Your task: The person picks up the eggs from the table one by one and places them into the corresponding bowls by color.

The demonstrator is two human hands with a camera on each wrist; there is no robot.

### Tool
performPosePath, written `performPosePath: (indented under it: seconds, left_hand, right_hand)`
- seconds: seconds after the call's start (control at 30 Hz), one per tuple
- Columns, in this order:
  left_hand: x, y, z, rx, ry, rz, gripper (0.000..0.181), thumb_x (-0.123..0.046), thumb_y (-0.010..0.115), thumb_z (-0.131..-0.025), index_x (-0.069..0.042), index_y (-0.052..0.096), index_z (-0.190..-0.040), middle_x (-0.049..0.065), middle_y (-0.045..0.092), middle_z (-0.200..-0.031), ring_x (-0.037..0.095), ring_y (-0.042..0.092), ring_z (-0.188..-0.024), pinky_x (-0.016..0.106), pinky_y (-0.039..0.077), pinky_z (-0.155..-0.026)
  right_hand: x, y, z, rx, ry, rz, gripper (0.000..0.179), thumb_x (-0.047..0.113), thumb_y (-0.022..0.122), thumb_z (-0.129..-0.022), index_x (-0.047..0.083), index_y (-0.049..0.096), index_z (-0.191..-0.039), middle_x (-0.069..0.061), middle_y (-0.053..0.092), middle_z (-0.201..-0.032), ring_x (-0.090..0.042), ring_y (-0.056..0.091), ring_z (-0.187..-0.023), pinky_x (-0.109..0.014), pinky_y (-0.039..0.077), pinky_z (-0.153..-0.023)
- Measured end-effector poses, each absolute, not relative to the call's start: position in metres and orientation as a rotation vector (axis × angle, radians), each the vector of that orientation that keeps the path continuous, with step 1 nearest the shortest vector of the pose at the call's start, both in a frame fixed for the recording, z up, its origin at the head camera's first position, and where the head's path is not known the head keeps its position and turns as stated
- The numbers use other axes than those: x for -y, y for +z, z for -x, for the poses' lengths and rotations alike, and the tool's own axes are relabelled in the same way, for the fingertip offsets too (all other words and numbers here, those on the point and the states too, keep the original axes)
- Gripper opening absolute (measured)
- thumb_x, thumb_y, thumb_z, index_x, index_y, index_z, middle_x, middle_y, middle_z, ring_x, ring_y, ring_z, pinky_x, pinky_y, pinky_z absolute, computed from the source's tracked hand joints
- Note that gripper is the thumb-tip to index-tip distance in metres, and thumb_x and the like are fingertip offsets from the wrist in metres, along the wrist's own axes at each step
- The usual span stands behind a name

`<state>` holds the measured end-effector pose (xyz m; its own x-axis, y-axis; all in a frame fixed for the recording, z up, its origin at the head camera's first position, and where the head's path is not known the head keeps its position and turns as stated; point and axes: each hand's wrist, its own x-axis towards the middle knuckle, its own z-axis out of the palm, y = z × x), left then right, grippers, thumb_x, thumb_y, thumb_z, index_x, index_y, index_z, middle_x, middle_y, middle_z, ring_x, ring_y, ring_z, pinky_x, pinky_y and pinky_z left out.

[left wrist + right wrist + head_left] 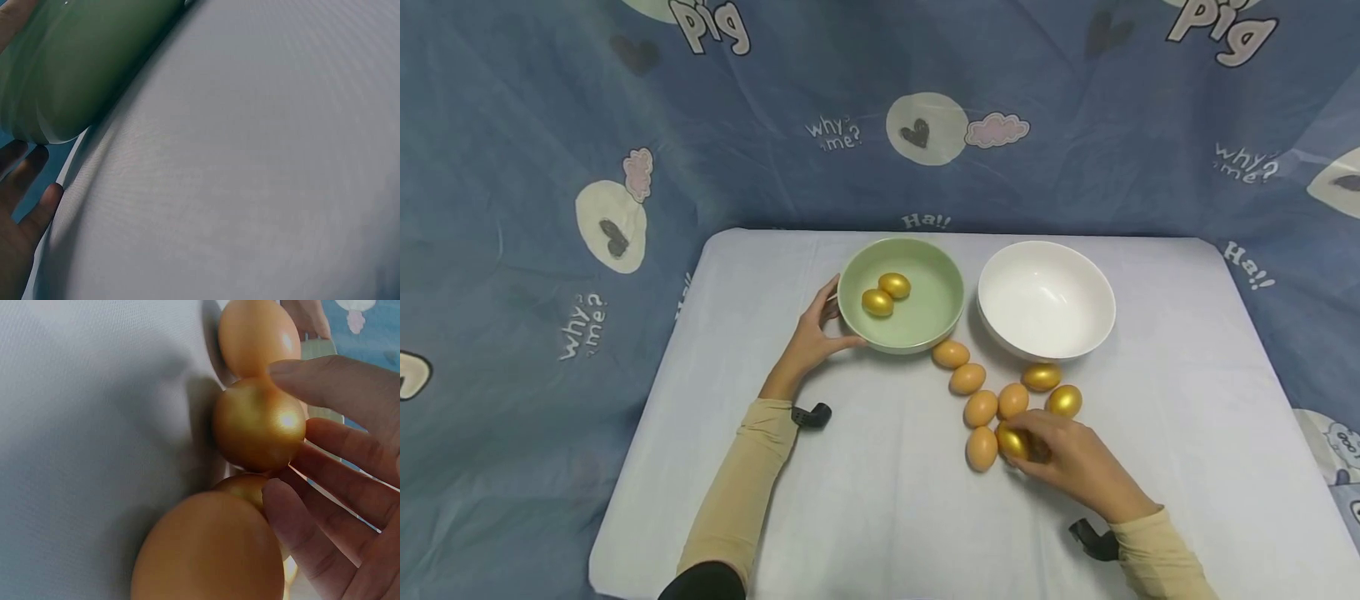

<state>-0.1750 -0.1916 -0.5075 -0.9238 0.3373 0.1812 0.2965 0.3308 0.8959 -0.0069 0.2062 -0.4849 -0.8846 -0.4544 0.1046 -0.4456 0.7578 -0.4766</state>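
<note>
My left hand [816, 337] holds the green bowl [936, 312] at its left side, thumb near the front rim and fingers behind. Inside lie two golden eggs [877, 302]. The left wrist view catches the outside of the green bowl [87, 62] and part of the left hand [25, 219]. Over the eggs on the right, my right hand [1075, 458] has its thumb and fingers around a golden egg [259, 422]. A brown egg [259, 337] lies against that one. Another brown egg [209, 550], close to the wrist camera, is covered by the hand from above.
A white bowl [1047, 292] stands right of the green one with nothing in it. Two golden eggs [1064, 401] lie in front of it. Several brown eggs [967, 379] form a rough line leading from the green bowl toward the right hand. White cloth [880, 500] covers the table.
</note>
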Motion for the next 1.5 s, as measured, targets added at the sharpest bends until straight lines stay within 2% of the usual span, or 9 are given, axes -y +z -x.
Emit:
performPosePath:
  seconds: [0.4,0.73,1.2,1.5]
  left_hand:
    - [0.1907,-0.5061,0.1755,-2.529,1.693,-0.608,0.112,-0.011,0.089,-0.069,-0.008,0.018,-0.156,0.016,0.028,-0.159,0.037,0.042,-0.138,0.050,0.041,-0.113]
    - [0.1911,-0.5065,0.1757,-2.521,1.707,-0.616,0.111,-0.010,0.089,-0.069,-0.007,0.019,-0.155,0.016,0.028,-0.159,0.037,0.042,-0.138,0.049,0.042,-0.113]
    - [0.1918,-0.5073,0.1759,-2.493,1.721,-0.599,0.113,-0.012,0.089,-0.068,-0.009,0.019,-0.156,0.014,0.029,-0.159,0.037,0.043,-0.137,0.050,0.040,-0.114]
    - [0.1918,-0.5074,0.1750,-2.505,1.715,-0.593,0.112,-0.011,0.089,-0.068,-0.009,0.019,-0.156,0.016,0.029,-0.158,0.037,0.043,-0.137,0.050,0.040,-0.114]
  right_hand:
    - [-0.2087,-0.4883,0.0085,-2.930,-0.722,0.753,0.053,0.028,0.087,-0.071,0.021,0.068,-0.119,0.004,0.069,-0.118,-0.015,0.066,-0.107,-0.037,0.059,-0.088]
    - [-0.2077,-0.4875,0.0092,-2.899,-0.702,0.722,0.056,0.032,0.087,-0.071,0.024,0.065,-0.122,0.005,0.068,-0.118,-0.014,0.065,-0.108,-0.037,0.059,-0.089]
    - [-0.2076,-0.4893,0.0096,-2.911,-0.687,0.729,0.053,0.032,0.087,-0.070,0.024,0.067,-0.118,0.006,0.069,-0.115,-0.013,0.065,-0.105,-0.036,0.059,-0.087]
    - [-0.2052,-0.4878,0.0107,-2.892,-0.680,0.721,0.052,0.033,0.087,-0.069,0.025,0.067,-0.116,0.011,0.068,-0.111,-0.005,0.064,-0.099,-0.031,0.059,-0.084]
